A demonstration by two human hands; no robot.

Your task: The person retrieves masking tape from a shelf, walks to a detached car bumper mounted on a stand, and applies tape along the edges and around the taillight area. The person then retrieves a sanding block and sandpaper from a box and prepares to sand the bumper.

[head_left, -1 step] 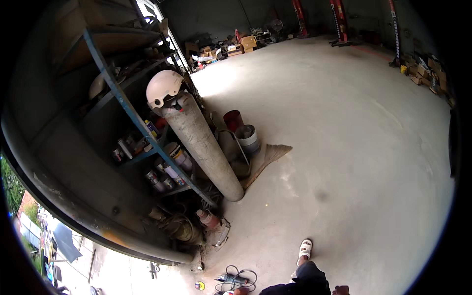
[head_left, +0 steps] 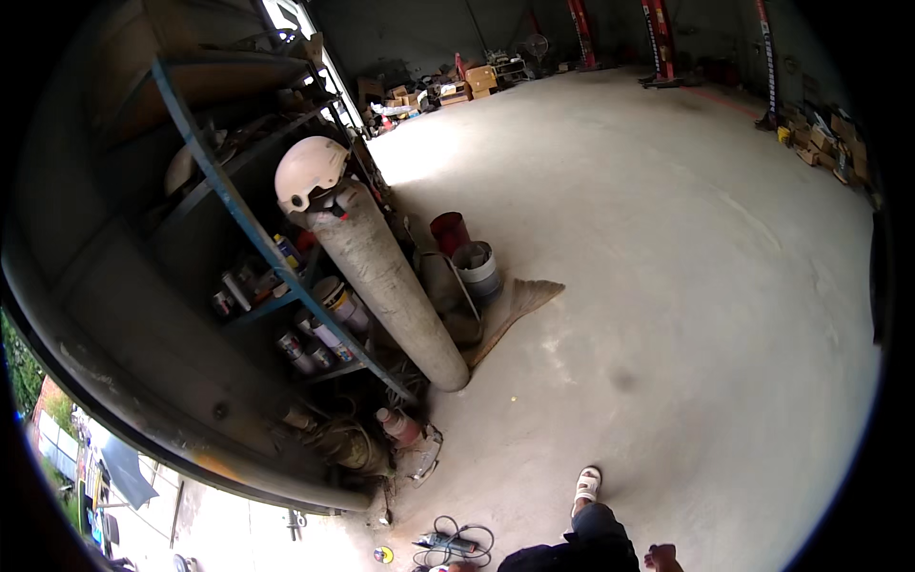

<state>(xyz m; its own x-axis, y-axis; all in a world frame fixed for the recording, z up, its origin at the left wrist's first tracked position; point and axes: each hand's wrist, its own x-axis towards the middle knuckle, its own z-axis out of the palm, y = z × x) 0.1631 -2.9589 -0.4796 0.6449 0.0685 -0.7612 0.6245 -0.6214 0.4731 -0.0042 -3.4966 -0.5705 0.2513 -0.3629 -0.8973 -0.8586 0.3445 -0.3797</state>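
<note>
My left hand (head_left: 461,567) barely shows at the lower edge, cut off by the frame. Its fingers seem closed beside a small white and red thing, too cropped to name. My right hand (head_left: 660,557) hangs low by my dark-clad leg, fingers curled in, with nothing seen in them. Close to the left hand, a dark teal power tool (head_left: 452,543) lies on the floor with its black cable (head_left: 488,536) looped around it. A small yellow disc (head_left: 383,555) lies to its left. One foot in a white sandal (head_left: 588,484) is forward on the concrete.
A blue-framed shelf (head_left: 229,195) with cans stands at left. Before it, a tall grey cylinder (head_left: 396,286) bears a pale pink helmet (head_left: 310,172). A broom (head_left: 519,310), a bucket (head_left: 479,272), a red container (head_left: 448,232) and a reddish bottle jack (head_left: 400,427) stand or lie nearby.
The view has shifted slightly, so the shelf, cylinder and helmet sit a little further left. My right hand shows a little higher, and my left hand has slipped lower toward the edge.
</note>
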